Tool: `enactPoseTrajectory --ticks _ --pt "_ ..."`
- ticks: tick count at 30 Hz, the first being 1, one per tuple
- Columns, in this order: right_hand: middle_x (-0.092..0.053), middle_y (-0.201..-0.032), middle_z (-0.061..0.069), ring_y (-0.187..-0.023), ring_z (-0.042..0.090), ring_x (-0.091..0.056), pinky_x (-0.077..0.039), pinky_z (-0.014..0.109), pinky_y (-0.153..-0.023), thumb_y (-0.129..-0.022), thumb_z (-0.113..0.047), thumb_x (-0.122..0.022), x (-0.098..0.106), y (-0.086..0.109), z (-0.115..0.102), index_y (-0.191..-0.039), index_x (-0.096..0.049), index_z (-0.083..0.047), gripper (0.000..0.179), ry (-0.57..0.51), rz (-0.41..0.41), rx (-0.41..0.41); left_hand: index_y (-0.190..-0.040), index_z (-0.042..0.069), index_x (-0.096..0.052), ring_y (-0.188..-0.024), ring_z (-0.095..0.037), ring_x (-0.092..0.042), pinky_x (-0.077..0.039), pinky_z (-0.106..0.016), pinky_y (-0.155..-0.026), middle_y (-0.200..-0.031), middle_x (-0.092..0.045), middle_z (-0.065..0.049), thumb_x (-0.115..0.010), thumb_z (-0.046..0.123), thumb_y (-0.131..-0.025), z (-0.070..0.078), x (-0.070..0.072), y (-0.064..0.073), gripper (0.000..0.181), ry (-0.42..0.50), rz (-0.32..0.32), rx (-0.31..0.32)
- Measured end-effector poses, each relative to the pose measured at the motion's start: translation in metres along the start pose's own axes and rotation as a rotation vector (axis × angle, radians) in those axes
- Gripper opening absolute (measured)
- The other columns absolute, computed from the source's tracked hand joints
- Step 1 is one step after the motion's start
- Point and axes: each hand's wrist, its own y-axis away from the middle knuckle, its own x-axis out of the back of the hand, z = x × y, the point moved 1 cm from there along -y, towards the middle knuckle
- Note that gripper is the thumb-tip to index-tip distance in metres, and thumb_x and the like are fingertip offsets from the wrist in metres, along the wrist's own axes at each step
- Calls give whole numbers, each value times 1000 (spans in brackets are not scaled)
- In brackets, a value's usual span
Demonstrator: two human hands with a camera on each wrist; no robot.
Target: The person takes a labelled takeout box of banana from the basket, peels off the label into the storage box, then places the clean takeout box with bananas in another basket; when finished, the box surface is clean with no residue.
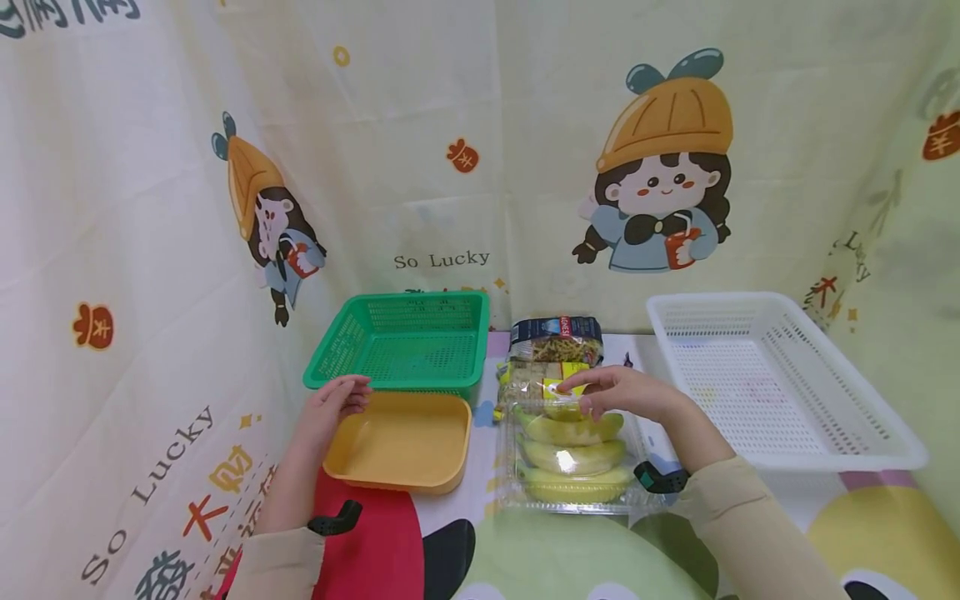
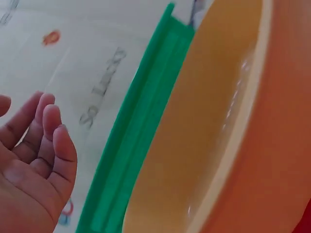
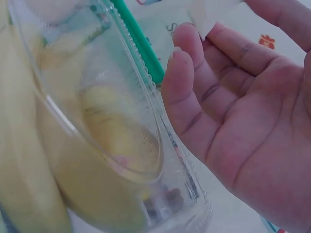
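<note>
My left hand [image 1: 339, 402] hovers by the left rim of the orange plastic bin [image 1: 401, 437], its fingers loosely bent around nothing. In the left wrist view its palm is turned up, apart from the bin. My right hand [image 1: 621, 392] hangs over the far end of a clear plastic clamshell box [image 1: 510, 467] with several bananas [image 1: 573, 457] inside. The fingers of that hand [image 3: 252, 111] are relaxed and half bent; a pale patch shows behind their tips. In the head view they overlap a bag with a yellow label [image 1: 525, 382] behind the box.
A green perforated basket [image 1: 315, 371] stands behind the orange bin. A dark pasta bag [image 1: 555, 340] lies at the back near the wall cloth. On the right is a large white perforated basket [image 1: 862, 417]. Patterned cloth [image 1: 555, 558] covers the table.
</note>
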Motion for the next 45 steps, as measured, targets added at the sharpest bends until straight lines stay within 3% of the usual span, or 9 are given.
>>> enactPoseTrajectory --ticks 5,8,12,17,25,30,33,37,45 --pt "-63 -123 26 -94 41 -63 -55 48 -85 -98 -24 -61 1 1 2 -135 -60 -13 39 -8 36 -33 -115 2 -65 -80 -11 -59 -54 -21 -75 -92 -64 1 -43 37 -106 -21 39 6 42 255 94 117" --pt "-65 -110 30 -93 40 -63 -56 48 -84 -103 -31 -53 3 1 3 -135 -59 -8 41 -43 51 -28 -102 10 -68 -78 -11 -55 -52 -21 -73 -87 -61 3 -40 35 -107 -36 53 7 38 322 162 215" --pt "-65 -99 25 -88 33 -63 -57 46 -79 -106 -37 -42 6 1 3 -127 -63 2 49 -112 107 3 -98 10 -64 -76 -10 -51 -49 -21 -69 -83 -59 5 -35 36 -108 -57 64 4 40 256 189 350" --pt "-66 -87 13 -74 19 -60 -55 45 -74 -101 -32 -56 8 1 2 -114 -70 1 38 -95 222 -27 -113 5 -61 -80 -9 -56 -51 -19 -71 -87 -62 7 -36 39 -107 -76 68 -4 43 126 170 433" --pt "-69 -97 6 -79 28 -63 -54 54 -81 -95 -27 -66 7 2 2 -116 -70 -5 30 -72 208 -27 -136 6 -54 -96 -11 -61 -54 -20 -81 -103 -67 7 -42 40 -105 -87 59 -9 47 -46 97 442" --pt "-68 -111 11 -86 30 -67 -53 59 -88 -94 -23 -68 7 2 2 -123 -65 -7 34 -78 174 -13 -145 8 -46 -113 -22 -55 -52 -25 -87 -135 -56 -13 -48 51 -101 -89 55 -10 62 -221 15 407" --pt "-65 -116 13 -92 35 -67 -54 54 -90 -94 -23 -68 7 2 3 -127 -61 -7 38 -78 161 -21 -148 9 -43 -115 -25 -55 -52 -25 -87 -145 -47 -19 -52 49 -99 -91 55 -13 64 -296 -22 371" --pt "-63 -117 13 -97 41 -64 -56 48 -89 -94 -20 -68 7 2 3 -132 -58 -8 41 -94 150 -22 -148 12 -44 -112 -24 -56 -52 -24 -86 -147 -45 -18 -55 41 -100 -94 55 -16 58 -305 -22 350" --pt "-62 -95 10 -85 20 -63 -56 43 -87 -95 -10 -63 8 2 3 -136 -54 -7 43 -122 107 11 -149 12 -43 -101 -15 -62 -57 -27 -84 -144 -47 -18 -55 34 -102 -92 50 -11 54 -170 -7 340"
